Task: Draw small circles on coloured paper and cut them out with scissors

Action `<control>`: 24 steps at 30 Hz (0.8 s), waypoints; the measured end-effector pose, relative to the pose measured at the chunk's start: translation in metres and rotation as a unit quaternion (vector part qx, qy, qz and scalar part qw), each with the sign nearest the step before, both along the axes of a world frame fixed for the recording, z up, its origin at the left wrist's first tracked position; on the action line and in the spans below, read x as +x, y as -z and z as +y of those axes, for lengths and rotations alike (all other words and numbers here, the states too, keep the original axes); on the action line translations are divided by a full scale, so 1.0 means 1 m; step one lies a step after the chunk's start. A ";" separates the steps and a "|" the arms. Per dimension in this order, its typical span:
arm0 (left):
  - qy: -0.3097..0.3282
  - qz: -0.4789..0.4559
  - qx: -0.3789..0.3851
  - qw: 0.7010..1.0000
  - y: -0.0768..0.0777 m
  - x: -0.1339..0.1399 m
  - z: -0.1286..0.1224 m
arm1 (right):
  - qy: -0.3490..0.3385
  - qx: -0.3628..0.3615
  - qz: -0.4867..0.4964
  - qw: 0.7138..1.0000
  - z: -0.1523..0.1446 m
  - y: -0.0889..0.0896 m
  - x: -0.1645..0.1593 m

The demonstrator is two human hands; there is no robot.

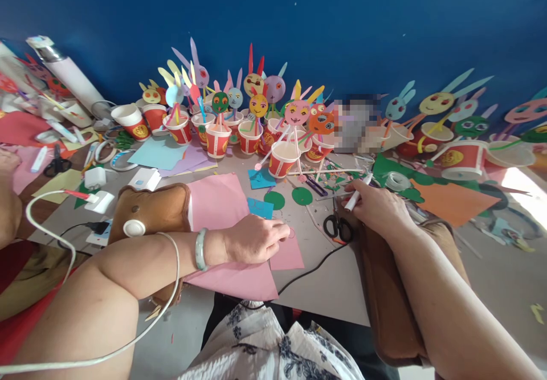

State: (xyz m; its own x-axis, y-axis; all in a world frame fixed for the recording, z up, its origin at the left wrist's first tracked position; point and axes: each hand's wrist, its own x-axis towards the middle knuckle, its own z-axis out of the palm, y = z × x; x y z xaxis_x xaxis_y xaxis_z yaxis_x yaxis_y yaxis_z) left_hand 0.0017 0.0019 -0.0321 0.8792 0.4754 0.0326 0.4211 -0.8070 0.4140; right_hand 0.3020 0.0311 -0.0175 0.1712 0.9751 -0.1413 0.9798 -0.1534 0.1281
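Our left hand (256, 240) half-curls over pink paper (289, 257), grip unclear; our right hand (379, 204) pinches a white pen (354, 197). Reaching, we might knock the nearby scissors (338, 228).

No wording or number can be read for certain. The red paper cups (474, 160) carry round yellow emblems (452, 157), whose details are too small to decipher.
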 end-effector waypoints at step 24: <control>-0.062 -0.125 -0.008 0.990 0.004 -0.005 -0.001 | 0.025 0.061 0.060 0.996 -0.006 -0.010 -0.008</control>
